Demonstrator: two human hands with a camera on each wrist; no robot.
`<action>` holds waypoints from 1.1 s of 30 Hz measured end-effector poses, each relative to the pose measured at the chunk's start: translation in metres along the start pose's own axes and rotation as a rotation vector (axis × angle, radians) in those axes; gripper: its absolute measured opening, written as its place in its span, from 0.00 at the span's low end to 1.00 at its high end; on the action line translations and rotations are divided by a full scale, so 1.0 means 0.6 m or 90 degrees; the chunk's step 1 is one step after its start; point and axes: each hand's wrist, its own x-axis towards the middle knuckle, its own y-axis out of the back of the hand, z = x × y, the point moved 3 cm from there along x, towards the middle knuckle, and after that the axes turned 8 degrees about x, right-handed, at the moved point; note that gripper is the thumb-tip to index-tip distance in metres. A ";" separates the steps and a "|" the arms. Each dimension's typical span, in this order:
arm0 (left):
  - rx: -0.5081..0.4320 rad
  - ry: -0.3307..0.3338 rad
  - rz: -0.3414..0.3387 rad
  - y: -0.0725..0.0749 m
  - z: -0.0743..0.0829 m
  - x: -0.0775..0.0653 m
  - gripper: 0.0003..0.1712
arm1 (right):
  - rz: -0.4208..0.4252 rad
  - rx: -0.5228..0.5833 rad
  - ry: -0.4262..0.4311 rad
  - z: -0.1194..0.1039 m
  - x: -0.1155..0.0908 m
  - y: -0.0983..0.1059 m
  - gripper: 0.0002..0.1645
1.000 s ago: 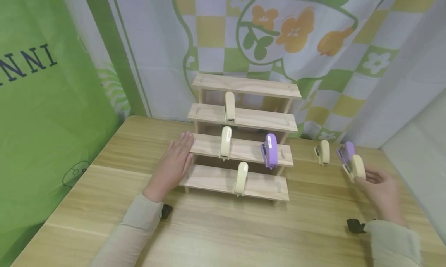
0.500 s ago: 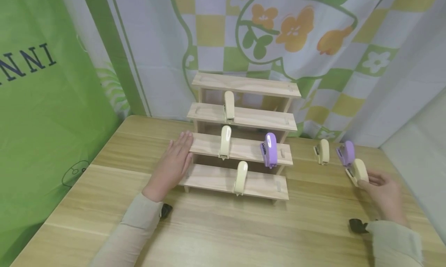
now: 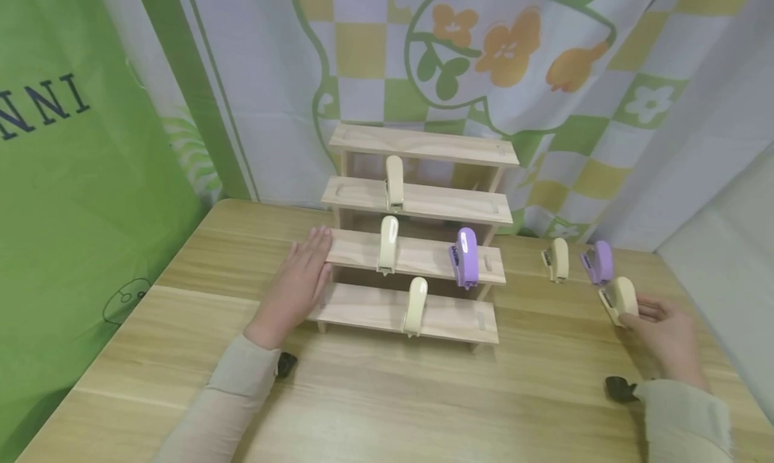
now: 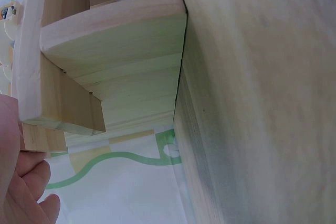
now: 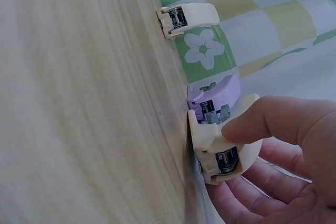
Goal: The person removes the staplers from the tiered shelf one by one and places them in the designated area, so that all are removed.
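My right hand (image 3: 665, 332) pinches a cream stapler (image 3: 620, 298) between thumb and fingers at the right of the table; the right wrist view shows the thumb on the near side of this stapler (image 5: 223, 156). Just behind it stands a purple stapler (image 3: 598, 262), with another cream stapler (image 3: 557, 260) to its left. My left hand (image 3: 293, 285) lies with straight fingers against the left end of a stepped wooden shelf (image 3: 347, 306). On the shelf's steps stand a purple stapler (image 3: 465, 258) and three cream staplers, one (image 3: 414, 307) on the lowest step.
The wooden table (image 3: 387, 402) runs up to a patterned curtain (image 3: 363, 53) behind the shelf. Green cloth (image 3: 91, 181) hangs at the left, and a pale wall (image 3: 725, 234) bounds the right side.
My right hand has drawn the cream stapler slightly toward me, away from the purple one, then stayed nearly still. My left hand keeps its place at the shelf.
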 end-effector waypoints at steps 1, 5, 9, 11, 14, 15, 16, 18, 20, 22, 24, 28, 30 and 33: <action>0.000 0.000 -0.001 0.000 0.000 0.000 0.32 | -0.002 -0.007 0.000 0.000 0.000 0.000 0.40; -0.001 0.000 -0.004 0.001 0.000 0.001 0.32 | -0.007 -0.032 -0.002 -0.002 0.001 0.001 0.41; 0.003 -0.004 0.001 0.002 0.000 0.001 0.32 | -0.013 -0.062 0.001 -0.001 0.004 -0.001 0.41; 0.004 -0.004 0.004 0.002 0.000 0.001 0.32 | -0.016 -0.074 0.006 0.001 0.005 -0.003 0.41; 0.004 -0.003 0.003 0.002 -0.001 0.001 0.33 | -0.022 -0.082 0.015 0.005 0.008 -0.004 0.41; 0.003 -0.001 0.001 0.002 -0.001 0.001 0.33 | -0.023 -0.084 0.018 0.007 0.009 -0.004 0.41; 0.003 0.001 -0.002 0.002 -0.001 0.001 0.33 | -0.025 -0.084 0.022 0.009 0.010 -0.004 0.41; 0.002 0.005 -0.010 0.002 -0.001 0.001 0.33 | -0.029 -0.082 0.024 0.012 0.012 -0.004 0.41; 0.001 0.008 -0.016 0.002 -0.001 0.002 0.33 | -0.035 -0.076 0.021 0.012 0.012 -0.004 0.42; -0.001 0.010 -0.020 0.001 0.000 0.003 0.33 | -0.039 -0.075 0.015 0.009 0.010 -0.002 0.43; -0.002 0.011 -0.023 0.001 0.000 0.003 0.33 | -0.031 -0.086 0.013 0.002 0.007 0.000 0.44; -0.004 0.011 -0.018 0.000 0.000 0.003 0.33 | 0.026 -0.100 0.037 -0.020 0.001 0.000 0.40; -0.003 0.011 -0.016 0.001 0.000 0.002 0.33 | 0.059 -0.091 0.056 -0.033 -0.004 -0.002 0.37; -0.001 0.010 -0.015 0.002 0.000 0.001 0.33 | 0.097 -0.069 0.074 -0.057 -0.014 -0.008 0.34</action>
